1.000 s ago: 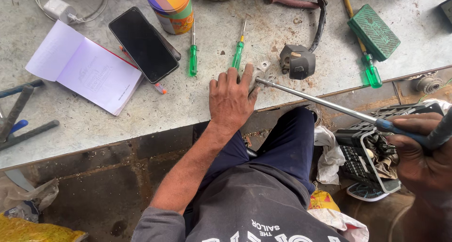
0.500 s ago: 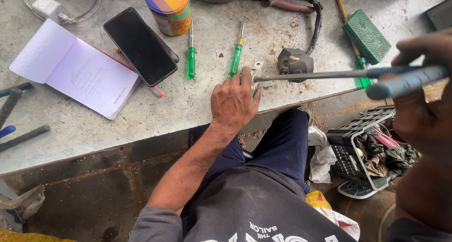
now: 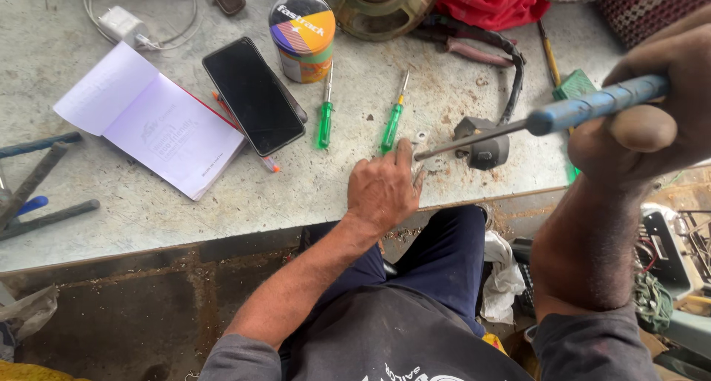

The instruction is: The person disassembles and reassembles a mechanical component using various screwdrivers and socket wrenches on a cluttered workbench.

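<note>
I see the left hand (image 3: pixel 384 192) resting palm down at the near edge of the grey tabletop (image 3: pixel 148 218), fingers loosely bent and pressed on the surface; whether they pin anything underneath I cannot tell. The right hand (image 3: pixel 652 133) is raised close to the camera, clenched around the blue handle of a long screwdriver (image 3: pixel 533 123). Its steel shaft slants down to the left, and the tip sits just beside the left index finger, by a small metal bracket (image 3: pixel 422 138) lying on the tabletop.

Just past the tip lies a dark plug-like block (image 3: pixel 483 148) with a black cable curving away from it. Two small green-handled screwdrivers (image 3: pixel 324 123) lie side by side, near the left hand's fingertips. Beyond them stands a round tin (image 3: pixel 302 37) with a colourful label. To the left of it a black phone (image 3: pixel 253 96) lies face up, partly over a red pen (image 3: pixel 244 133), next to an open white booklet (image 3: pixel 152 122). A white charger with cable (image 3: pixel 122 22) lies at the far left corner. Dark metal bars (image 3: pixel 41 177) lie at the left edge. A red cloth (image 3: pixel 496 0) is bunched at the far side.
</note>
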